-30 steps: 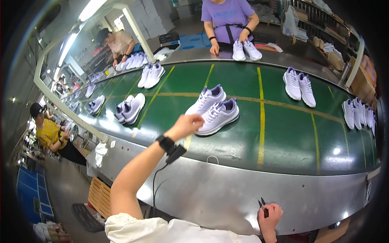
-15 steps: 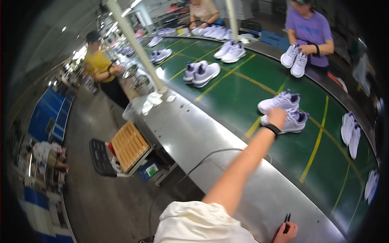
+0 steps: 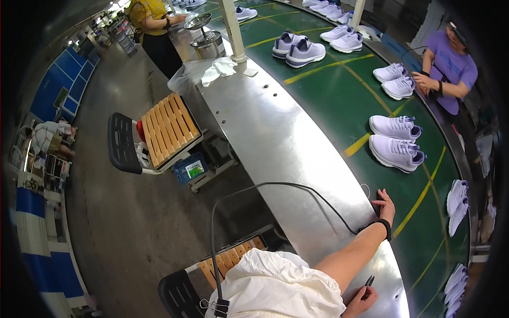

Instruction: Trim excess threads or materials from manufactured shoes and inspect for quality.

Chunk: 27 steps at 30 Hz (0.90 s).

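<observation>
My left hand [image 3: 386, 208], a black band at its wrist, lies at the seam between the steel table and the green conveyor belt. Its fingers are stretched out and partly spread, beside a small dark thing that they partly cover. Low in the picture, my right hand [image 3: 361, 303] is closed around a small black two-pronged tool [image 3: 370, 281], its tips pointing up and away from me. Whether it is tweezers or thread snips I cannot make out. Beyond my left hand, a pair of pale lilac sneakers [image 3: 396, 151] stands side by side on the belt, touched by neither hand.
The steel table [image 3: 286, 153] curves along the green belt [image 3: 339, 100], which carries several more sneaker pairs. A black cable [image 3: 281, 184] arches over the table toward my left wrist. A slatted chair [image 3: 169, 130] stands at left. A person in purple [image 3: 450, 69] works across the belt.
My left hand has left the sneaker pair and come back to the table's edge. The person in purple has set a pair on the belt. The view has shifted.
</observation>
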### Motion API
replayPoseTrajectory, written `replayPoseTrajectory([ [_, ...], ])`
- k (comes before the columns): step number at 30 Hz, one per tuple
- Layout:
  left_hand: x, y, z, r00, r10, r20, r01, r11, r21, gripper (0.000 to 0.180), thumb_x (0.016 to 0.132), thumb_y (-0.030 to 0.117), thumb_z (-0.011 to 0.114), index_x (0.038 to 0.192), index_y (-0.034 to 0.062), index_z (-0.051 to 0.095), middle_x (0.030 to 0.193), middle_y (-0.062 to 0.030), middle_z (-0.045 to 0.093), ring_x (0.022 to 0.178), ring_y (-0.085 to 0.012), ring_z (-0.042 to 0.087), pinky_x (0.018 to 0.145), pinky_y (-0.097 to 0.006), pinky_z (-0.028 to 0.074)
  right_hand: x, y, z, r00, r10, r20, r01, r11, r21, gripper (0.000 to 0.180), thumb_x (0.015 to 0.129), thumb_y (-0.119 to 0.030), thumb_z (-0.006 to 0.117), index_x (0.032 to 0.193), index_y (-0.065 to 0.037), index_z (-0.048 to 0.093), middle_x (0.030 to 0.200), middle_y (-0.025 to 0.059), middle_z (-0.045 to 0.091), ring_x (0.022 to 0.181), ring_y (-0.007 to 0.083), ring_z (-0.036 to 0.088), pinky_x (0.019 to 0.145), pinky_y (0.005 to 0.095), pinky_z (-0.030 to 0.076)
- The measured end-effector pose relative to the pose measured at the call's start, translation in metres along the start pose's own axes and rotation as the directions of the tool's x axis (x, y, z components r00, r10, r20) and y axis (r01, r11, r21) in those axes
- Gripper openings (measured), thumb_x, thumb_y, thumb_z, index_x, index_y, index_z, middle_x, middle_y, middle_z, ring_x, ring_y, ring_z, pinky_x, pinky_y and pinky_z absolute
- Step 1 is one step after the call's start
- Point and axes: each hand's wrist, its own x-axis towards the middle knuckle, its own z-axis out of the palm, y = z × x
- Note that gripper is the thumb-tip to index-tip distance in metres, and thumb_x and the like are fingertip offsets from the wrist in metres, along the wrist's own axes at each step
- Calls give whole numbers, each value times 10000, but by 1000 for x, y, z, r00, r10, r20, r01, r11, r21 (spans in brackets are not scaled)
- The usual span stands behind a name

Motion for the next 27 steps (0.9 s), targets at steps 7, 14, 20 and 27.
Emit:
replayPoseTrajectory([
  [7, -4, 2, 29, 994, -57, -98, 80, 964, 252, 236, 856, 188, 574, 998, 96, 739, 1014, -103, 716, 975, -331, 671, 617, -554, 553, -8, -5, 0, 999, -18, 37, 19, 1000, -24, 114, 868, -117, 621, 912, -19, 584, 914, 93, 524, 756, 217, 524, 632, 326, 442],
  [14, 48, 15, -23, 832, 530, 163, -462, 825, -326, 219, 807, 110, 574, 942, 65, 741, 962, -137, 719, 911, -340, 691, 616, -505, 565, -1, -1, -11, 991, 58, -124, -70, 993, -95, 128, 791, -141, 658, 874, -64, 600, 917, 105, 542, 815, 284, 539, 713, 384, 433],
  [20, 137, -77, -81, 812, 319, -488, -540, 727, -423, 137, 771, 170, 618, 832, 48, 613, 809, -170, 663, 763, -320, 658, 640, -441, 516, -8, 2, 3, 994, -39, -100, 28, 994, -106, 167, 729, -153, 683, 863, -89, 604, 926, 98, 555, 910, 298, 536, 827, 428, 382],
  [27, 221, -37, -73, 857, 277, -434, -330, 943, -50, 541, 773, 322, 684, 1182, -5, 547, 1274, -206, 520, 1233, -340, 468, 955, -464, 409, -6, -15, -15, 996, -72, -55, 67, 993, -99, 137, 778, -179, 709, 880, -108, 653, 916, 130, 620, 884, 348, 578, 805, 467, 453],
])
